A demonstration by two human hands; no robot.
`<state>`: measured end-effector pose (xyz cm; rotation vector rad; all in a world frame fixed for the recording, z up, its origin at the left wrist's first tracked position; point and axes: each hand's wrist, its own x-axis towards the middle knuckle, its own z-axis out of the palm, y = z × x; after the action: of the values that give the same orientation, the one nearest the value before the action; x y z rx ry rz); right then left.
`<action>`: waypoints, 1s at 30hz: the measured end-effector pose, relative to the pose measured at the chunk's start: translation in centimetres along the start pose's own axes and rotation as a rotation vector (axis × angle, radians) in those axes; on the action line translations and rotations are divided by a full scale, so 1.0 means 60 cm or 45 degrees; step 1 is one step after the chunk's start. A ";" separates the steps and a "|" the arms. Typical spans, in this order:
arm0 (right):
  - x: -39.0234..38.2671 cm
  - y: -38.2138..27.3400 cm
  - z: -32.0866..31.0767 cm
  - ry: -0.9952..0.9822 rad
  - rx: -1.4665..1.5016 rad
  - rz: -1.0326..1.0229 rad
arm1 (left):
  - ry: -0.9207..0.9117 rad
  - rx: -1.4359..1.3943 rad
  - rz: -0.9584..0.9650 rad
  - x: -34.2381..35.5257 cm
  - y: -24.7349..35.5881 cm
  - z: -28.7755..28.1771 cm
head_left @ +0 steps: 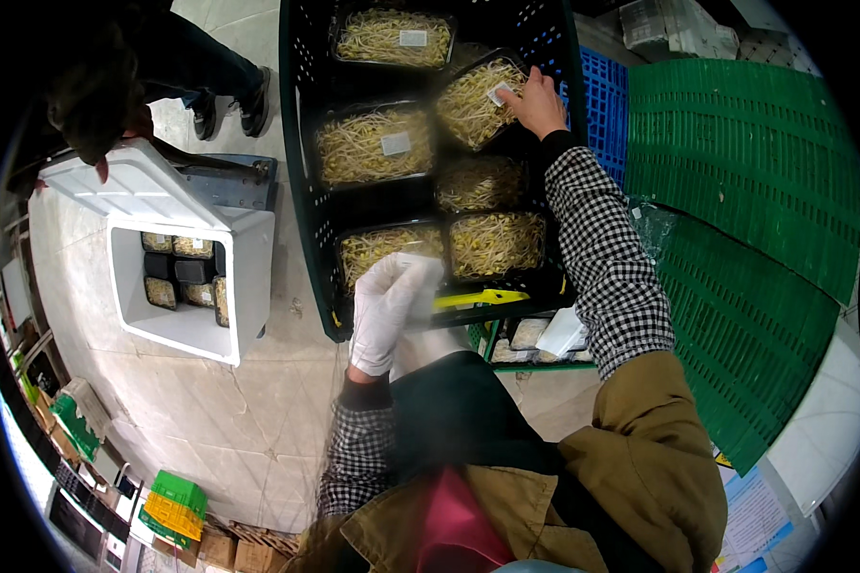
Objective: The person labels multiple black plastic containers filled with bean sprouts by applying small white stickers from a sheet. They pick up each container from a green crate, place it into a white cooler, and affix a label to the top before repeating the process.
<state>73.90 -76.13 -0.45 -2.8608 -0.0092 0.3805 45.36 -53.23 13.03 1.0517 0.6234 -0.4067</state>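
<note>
A dark green crate (306, 205) stands in front of me with several clear-wrapped packs of bean sprouts in black trays. My bare right hand (541, 103) grips the right edge of a tilted bean sprout pack (475, 107), its thumb by the white label. Beneath that pack, another pack (478, 183) lies lower in shadow. My left hand (392, 307), in a white glove, is closed over the near edge of the near-left pack (377, 250); whether anything is in its fingers cannot be made out. Close to it, a yellow strip-shaped part (483, 298) shows at the crate's near side.
On the left a white foam box (183, 346) holds several packs; a person (115, 86) beside it holds its lid (129, 186). Green slatted crates (736, 162) and a blue crate (602, 105) stand at right. A lower crate (535, 363) with wrapped packs sits below.
</note>
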 end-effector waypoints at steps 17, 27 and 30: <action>-0.069 0.004 0.024 0.453 0.242 -0.038 | -0.012 0.943 0.660 0.110 0.005 0.072; -0.062 -0.006 0.046 0.409 0.428 0.090 | 0.024 1.878 1.303 0.392 -0.062 0.150; -0.063 -0.005 0.050 0.340 0.398 0.169 | 0.005 1.923 1.381 0.415 -0.074 0.133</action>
<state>69.50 -75.26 -2.24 -2.5836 0.2668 0.0174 63.89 -62.80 -3.34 2.5898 -0.4841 0.1965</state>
